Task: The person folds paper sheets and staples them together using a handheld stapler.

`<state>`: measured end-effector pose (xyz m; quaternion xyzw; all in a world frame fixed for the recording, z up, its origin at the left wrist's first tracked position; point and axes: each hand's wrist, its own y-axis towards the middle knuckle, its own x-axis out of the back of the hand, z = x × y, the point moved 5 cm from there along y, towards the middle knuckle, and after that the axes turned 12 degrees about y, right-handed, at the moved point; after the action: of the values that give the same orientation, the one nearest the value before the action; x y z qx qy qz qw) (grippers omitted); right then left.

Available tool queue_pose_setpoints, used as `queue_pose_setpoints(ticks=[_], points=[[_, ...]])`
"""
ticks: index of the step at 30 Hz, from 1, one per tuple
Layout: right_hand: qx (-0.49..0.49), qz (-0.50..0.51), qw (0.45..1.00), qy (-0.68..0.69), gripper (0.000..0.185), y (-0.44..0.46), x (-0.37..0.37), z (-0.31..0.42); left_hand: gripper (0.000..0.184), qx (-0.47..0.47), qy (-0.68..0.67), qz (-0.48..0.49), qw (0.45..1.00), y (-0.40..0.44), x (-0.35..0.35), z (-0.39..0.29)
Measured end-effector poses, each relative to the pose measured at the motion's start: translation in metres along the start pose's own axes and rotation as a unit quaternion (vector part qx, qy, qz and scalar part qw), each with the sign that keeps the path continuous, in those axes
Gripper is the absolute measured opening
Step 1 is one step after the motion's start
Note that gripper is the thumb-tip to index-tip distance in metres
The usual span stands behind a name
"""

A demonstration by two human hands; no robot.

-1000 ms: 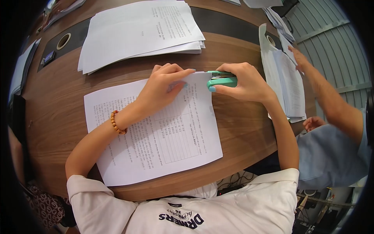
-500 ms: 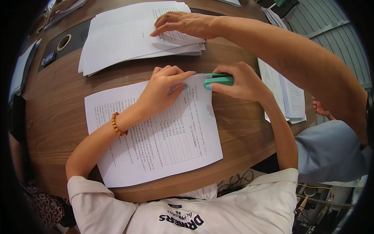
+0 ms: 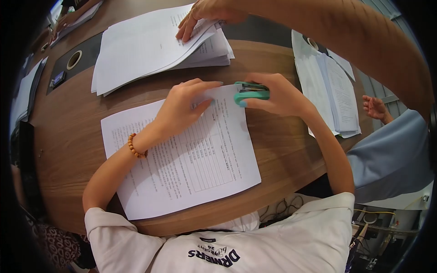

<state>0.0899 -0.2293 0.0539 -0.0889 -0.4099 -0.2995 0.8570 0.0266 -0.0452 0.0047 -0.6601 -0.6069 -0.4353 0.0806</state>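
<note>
A printed paper document [image 3: 236,154] with a table on its top page lies in front of me, its far edge slightly raised. My left hand [image 3: 184,102] grips that far edge, thumb on the printed side and fingers along the back. In my right hand [image 3: 284,95] is a green stapler [image 3: 251,95], its jaws at the document's far right corner. Metal shows between the stapler's two halves. Whether the paper corner lies between the jaws or just touches them is hard to tell.
Beyond the document is a thick paper stack [image 3: 136,50], where another person's hand [image 3: 195,22] bends up some sheets. That person's arm spans the upper right. More papers [image 3: 339,100] lie at right. A tape roll [image 3: 74,60] and another person's hand [image 3: 63,22] are at upper left.
The stapler's halves look farther apart, and it has shifted slightly left with my right hand. The other person's hand has moved away from me, lifting the stack's edge.
</note>
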Motion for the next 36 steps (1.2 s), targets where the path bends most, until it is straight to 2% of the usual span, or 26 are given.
queue_pose_setpoints(ticks=[1, 2, 4, 5, 6, 7, 8, 10, 12, 17, 19, 24, 26, 28, 30, 32, 33, 34, 35, 36], points=[[0.001, -0.012, 0.998, 0.059, 0.032, -0.004, 0.003, -0.001, 0.042, 0.002, -0.042, -0.018, 0.999, 0.003, 0.004, 0.001], [0.004, -0.014, 0.998, 0.058, 0.032, -0.009, 0.007, -0.003, 0.042, 0.001, -0.039, -0.019, 0.999, 0.007, 0.012, 0.003], [-0.13, -0.064, 0.971, 0.19, 0.037, -0.023, 0.018, -0.019, 0.041, 0.163, -0.087, 0.138, 0.973, 0.01, 0.024, 0.019], [-0.126, -0.065, 0.971, 0.191, 0.037, -0.029, 0.021, -0.016, 0.037, 0.182, -0.105, 0.164, 0.964, 0.009, 0.029, 0.026], [-0.173, -0.076, 0.959, 0.211, 0.035, -0.039, 0.023, -0.015, 0.037, 0.182, -0.1, 0.163, 0.965, 0.01, 0.037, 0.034], [-0.22, -0.088, 0.943, 0.232, 0.033, -0.05, 0.024, -0.015, 0.036, 0.168, -0.118, 0.232, 0.951, 0.008, 0.039, 0.04], [-0.215, -0.091, 0.944, 0.234, 0.033, -0.059, 0.023, -0.016, 0.036, 0.153, -0.134, 0.3, 0.932, 0.004, 0.041, 0.045], [-0.211, -0.098, 0.921, 0.312, 0.035, -0.076, 0.014, -0.026, 0.037, 0.117, -0.111, 0.314, 0.936, -0.001, 0.053, 0.049], [-0.214, -0.113, 0.908, 0.343, 0.038, -0.09, 0.003, -0.032, 0.039, 0.104, -0.151, 0.392, 0.901, -0.006, 0.058, 0.043], [-0.189, -0.157, 0.876, 0.416, 0.044, -0.105, -0.025, -0.042, 0.042, 0.125, -0.147, 0.412, 0.89, -0.017, 0.063, 0.036], [-0.177, -0.17, 0.879, 0.408, 0.044, -0.105, -0.03, -0.045, 0.047, 0.082, -0.133, 0.424, 0.892, -0.024, 0.061, 0.035], [-0.154, -0.195, 0.882, 0.401, 0.044, -0.106, -0.031, -0.046, 0.06, 0.069, -0.119, 0.419, 0.897, -0.045, 0.064, 0.032], [-0.153, -0.196, 0.881, 0.402, 0.044, -0.108, -0.031, -0.045, 0.064, 0.061, -0.11, 0.384, 0.915, -0.053, 0.065, 0.033], [-0.146, -0.197, 0.88, 0.407, 0.043, -0.108, -0.031, -0.044, 0.07, 0.071, -0.063, 0.38, 0.92, -0.055, 0.078, 0.035], [-0.139, -0.2, 0.878, 0.412, 0.043, -0.107, -0.031, -0.044, 0.074, 0.242, -0.047, 0.35, 0.903, -0.047, 0.116, 0.046], [-0.15, -0.202, 0.863, 0.438, 0.032, -0.108, -0.032, -0.045, 0.075, 0.286, 0.104, 0.217, 0.928, -0.025, 0.188, 0.063], [-0.148, -0.202, 0.863, 0.438, 0.032, -0.109, -0.032, -0.046, 0.073, 0.25, 0.225, 0.168, 0.927, -0.006, 0.228, 0.069], [-0.149, -0.202, 0.868, 0.428, 0.037, -0.109, -0.032, -0.047, 0.069, 0.213, 0.325, 0.054, 0.92, 0.01, 0.263, 0.061], [-0.149, -0.203, 0.872, 0.419, 0.043, -0.108, -0.032, -0.047, 0.064, 0.17, 0.252, 0.016, 0.953, 0.032, 0.294, 0.062], [-0.147, -0.204, 0.872, 0.42, 0.043, -0.109, -0.031, -0.047, 0.059, 0.154, 0.304, -0.031, 0.94, 0.055, 0.309, 0.044]])
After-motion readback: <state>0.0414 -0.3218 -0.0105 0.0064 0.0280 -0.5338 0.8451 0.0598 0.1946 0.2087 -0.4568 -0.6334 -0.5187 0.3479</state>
